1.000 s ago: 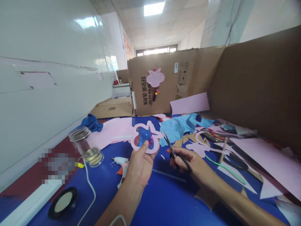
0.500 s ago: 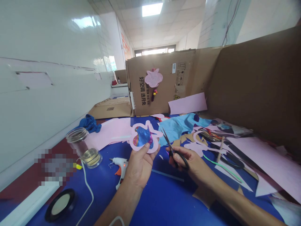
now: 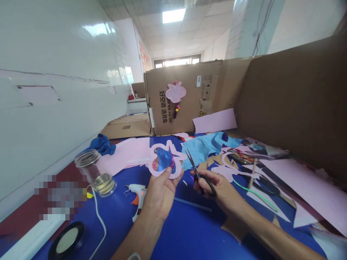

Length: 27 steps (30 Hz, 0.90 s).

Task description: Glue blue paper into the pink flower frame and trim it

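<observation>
Blue counter point(image 3: 187, 234) backed by cardboard point(image 3: 188, 115): above it, a pink-rimmed cutout point(image 3: 165, 159) is being pinched in the grip of the left hand point(image 3: 161, 193); beside it, scissors point(image 3: 198, 174) are being grasped by the right hand point(image 3: 220, 185).

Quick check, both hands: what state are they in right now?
Left hand: closed, holding the pink cutout by its lower edge.
Right hand: closed, holding scissors by the handles.

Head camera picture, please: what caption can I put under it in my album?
Left grip holds a pink cutout with a shiny blue middle; right grip holds black-handled scissors.
</observation>
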{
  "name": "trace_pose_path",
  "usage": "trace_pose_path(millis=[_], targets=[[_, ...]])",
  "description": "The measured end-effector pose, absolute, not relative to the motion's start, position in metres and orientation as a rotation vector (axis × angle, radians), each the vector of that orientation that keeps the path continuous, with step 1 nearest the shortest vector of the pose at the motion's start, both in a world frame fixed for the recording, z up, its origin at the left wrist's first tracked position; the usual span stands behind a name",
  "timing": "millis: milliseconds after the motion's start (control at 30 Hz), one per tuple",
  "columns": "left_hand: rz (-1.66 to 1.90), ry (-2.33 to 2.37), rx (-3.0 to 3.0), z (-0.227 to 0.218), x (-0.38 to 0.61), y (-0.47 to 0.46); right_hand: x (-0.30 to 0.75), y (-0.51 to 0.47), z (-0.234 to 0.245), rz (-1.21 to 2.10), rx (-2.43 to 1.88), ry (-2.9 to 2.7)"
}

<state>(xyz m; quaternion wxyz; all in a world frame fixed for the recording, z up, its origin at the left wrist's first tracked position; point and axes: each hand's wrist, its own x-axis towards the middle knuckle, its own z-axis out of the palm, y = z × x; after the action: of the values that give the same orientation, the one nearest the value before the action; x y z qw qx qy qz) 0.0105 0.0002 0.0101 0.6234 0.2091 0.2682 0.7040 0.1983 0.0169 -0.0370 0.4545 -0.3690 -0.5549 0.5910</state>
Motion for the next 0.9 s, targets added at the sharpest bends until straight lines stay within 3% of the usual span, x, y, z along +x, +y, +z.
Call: trace_pose_path(millis=[900], targets=[[1.599,0.647,0.454,0.009,0.011,0.000,0.195,0.013,-0.022,1.394,-0.938,-1.428]])
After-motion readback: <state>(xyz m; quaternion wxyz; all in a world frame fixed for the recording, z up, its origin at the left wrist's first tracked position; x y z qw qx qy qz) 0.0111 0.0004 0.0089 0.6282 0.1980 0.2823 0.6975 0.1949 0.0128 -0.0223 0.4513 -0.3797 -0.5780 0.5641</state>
